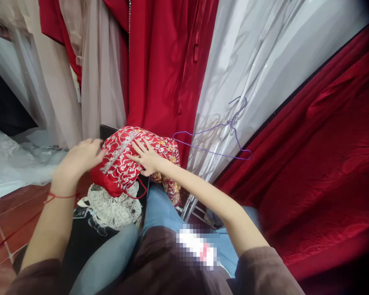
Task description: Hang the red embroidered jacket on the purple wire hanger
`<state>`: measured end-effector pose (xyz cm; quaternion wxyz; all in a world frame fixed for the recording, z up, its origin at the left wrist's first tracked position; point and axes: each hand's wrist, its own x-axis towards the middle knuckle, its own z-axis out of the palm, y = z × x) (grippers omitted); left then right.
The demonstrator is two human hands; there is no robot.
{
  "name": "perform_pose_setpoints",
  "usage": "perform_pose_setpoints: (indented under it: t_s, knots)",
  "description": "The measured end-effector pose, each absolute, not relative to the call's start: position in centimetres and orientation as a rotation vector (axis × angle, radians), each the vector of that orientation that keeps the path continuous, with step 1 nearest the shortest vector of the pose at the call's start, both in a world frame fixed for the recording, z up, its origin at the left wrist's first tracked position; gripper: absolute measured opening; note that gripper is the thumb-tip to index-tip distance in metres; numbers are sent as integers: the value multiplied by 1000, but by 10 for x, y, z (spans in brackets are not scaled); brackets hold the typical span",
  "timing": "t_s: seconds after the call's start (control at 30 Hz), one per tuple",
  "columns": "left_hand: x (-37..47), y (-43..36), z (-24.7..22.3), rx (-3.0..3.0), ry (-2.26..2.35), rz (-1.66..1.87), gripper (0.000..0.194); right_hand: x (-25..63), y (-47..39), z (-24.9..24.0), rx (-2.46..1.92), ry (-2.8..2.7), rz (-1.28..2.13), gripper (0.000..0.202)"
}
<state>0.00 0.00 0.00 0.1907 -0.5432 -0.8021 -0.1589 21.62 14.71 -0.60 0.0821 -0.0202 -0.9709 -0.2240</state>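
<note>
A folded red garment (pixel 123 159) with silver and gold embroidery lies in front of me on a black surface (pixel 70 241). My right hand (pixel 147 157) rests flat on its top, fingers spread. At the garment's left edge is my left hand (pixel 80 157), slightly blurred, with thumb and fingers apart and nothing visible in it. A red cord (pixel 143 190) hangs from the garment's near side. Under that side sits a crumpled white cloth with black dots (pixel 113 207). More gold-patterned fabric (pixel 171 186) drapes down at the right.
A purple wire hanger (pixel 210 151) hangs right of the garment by a white metal frame (pixel 189 207). Glasses (pixel 97 226) lie near my leg. Red (pixel 160 61), beige (pixel 101 82) and white (pixel 224 53) gowns hang behind, with a dark red cloth (pixel 320 164) at right.
</note>
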Motion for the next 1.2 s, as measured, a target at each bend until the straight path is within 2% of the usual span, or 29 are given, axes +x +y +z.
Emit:
perform_pose_setpoints:
  t_s: [0.17, 0.3, 0.5, 0.63, 0.7, 0.8, 0.9, 0.97, 1.07, 1.2]
  knots:
    - [105, 58, 50, -1742, -1825, -743, 46, 254, 147, 24, 236, -2905, -321, 45]
    - [151, 117, 55, -1844, -1845, -761, 49, 311, 160, 52, 134, -2761, -285, 25]
    - [177, 193, 50, -2250, -1743, -650, 65, 416, 203, 75, -422, -2408, -523, 22]
    - [184, 221, 44, -2361, -1611, -559, 45, 492, 240, 69, -853, -2021, -615, 22]
    - [185, 229, 40, -2301, -1606, -519, 41, 525, 259, 60, -1044, -1875, -583, 27]
    - [185, 235, 38, -2239, -1626, -450, 39, 561, 281, 41, -1258, -1808, -359, 40]
    - [182, 237, 37, -2227, -1704, -381, 40, 574, 291, 26, -1334, -1875, -178, 33]
    - [180, 236, 39, -2220, -1780, -351, 41, 574, 291, 20, -1373, -1915, -223, 26]
    - [178, 228, 46, -2273, -1868, -289, 50, 568, 286, 20, -1441, -1939, -365, 26]
    - [169, 201, 52, -2296, -1991, -95, 85, 562, 278, 24, -1470, -1974, -438, 25]
